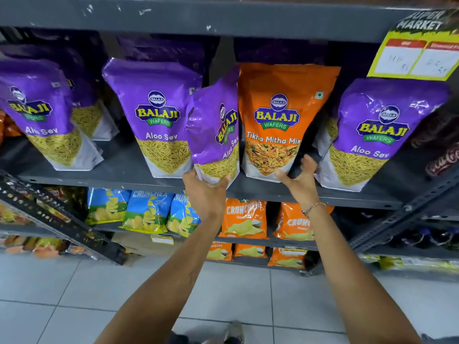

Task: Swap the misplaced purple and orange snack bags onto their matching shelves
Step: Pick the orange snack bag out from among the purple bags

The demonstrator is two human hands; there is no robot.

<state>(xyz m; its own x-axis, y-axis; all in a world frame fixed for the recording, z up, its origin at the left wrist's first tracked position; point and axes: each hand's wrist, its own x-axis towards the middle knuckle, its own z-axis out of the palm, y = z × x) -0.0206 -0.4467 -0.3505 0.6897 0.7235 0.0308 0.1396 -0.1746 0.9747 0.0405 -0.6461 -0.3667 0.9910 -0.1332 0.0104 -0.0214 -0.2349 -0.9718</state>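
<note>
An orange Tikha Mitha Mix bag (278, 120) stands upright on the grey shelf (124, 173) among purple Aloo Sev bags. My left hand (205, 191) grips the bottom of a purple Aloo Sev bag (216, 130), which is tilted and pressed against the orange bag's left side. My right hand (299, 180) is open with fingers spread at the orange bag's lower right corner, thumb touching its base. Other purple bags stand at left (39, 112), centre left (159, 115) and right (372, 135).
A yellow price tag (417, 55) hangs from the shelf above at the right. Below are blue (146, 212) and orange Crunchex bags (244, 219). A slanted black rack (57, 217) stands at lower left, bottles at far right, white floor tiles underneath.
</note>
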